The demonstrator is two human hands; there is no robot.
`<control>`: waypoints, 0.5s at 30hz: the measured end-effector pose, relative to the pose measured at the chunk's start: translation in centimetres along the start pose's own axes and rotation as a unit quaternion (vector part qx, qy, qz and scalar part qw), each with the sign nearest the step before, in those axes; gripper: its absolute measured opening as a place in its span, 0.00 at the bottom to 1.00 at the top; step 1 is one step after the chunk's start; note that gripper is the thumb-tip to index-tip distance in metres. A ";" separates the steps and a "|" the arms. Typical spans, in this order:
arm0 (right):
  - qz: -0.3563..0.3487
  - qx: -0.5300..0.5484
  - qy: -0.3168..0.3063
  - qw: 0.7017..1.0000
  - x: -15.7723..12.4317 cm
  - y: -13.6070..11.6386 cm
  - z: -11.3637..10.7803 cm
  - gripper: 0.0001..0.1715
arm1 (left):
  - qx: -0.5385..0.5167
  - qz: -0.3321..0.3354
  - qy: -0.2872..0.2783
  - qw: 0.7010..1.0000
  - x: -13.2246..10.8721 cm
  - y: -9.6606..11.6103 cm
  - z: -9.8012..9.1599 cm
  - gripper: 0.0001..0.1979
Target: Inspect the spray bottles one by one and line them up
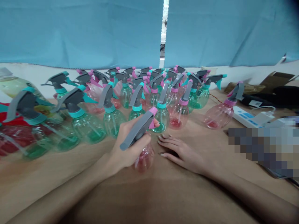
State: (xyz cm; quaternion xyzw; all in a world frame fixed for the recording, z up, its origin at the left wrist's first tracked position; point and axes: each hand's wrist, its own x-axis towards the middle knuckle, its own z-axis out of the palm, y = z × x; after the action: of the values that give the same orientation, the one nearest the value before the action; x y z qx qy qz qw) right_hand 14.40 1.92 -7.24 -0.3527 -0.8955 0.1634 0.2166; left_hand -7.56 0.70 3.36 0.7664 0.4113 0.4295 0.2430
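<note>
My left hand (130,146) is wrapped round the neck of a pink spray bottle (144,160) that stands on the brown table (144,199), its grey trigger head (137,129) and pink nozzle pointing up to the right. My right hand (179,151) lies flat on the table just right of that bottle, fingers stretched out towards it and holding nothing. Behind both hands stand several green spray bottles (112,119) and pink spray bottles (178,115) with grey triggers.
One pink bottle (218,113) stands apart at the right. Beyond it lie a white power strip (244,116) with a charger, dark bags and cardboard. More bottles crowd the left edge (25,130). A blue curtain (93,31) hangs behind the table.
</note>
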 end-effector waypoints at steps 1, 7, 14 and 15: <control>0.000 0.001 0.001 1.000 0.0 0.0 0.0 0.28 | 0.000 0.005 0.002 1.000 0.0 -0.1 0.0 0.09; 0.000 -0.004 -0.005 1.000 0.0 0.1 0.0 0.29 | -0.016 0.026 -0.020 0.999 0.1 -0.2 -0.2 0.08; -0.001 -0.004 0.001 1.000 0.0 0.0 0.0 0.28 | -0.030 0.030 -0.028 0.999 0.1 -0.3 -0.3 0.05; -0.002 -0.004 0.002 1.000 0.0 0.0 0.0 0.28 | -0.030 0.030 -0.030 0.999 0.1 -0.4 -0.3 0.05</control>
State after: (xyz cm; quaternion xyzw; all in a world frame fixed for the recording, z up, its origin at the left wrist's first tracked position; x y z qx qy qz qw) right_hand 14.42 1.90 -7.20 -0.3521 -0.8964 0.1590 0.2171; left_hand -7.93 1.04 3.28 0.7834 0.3672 0.4254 0.2654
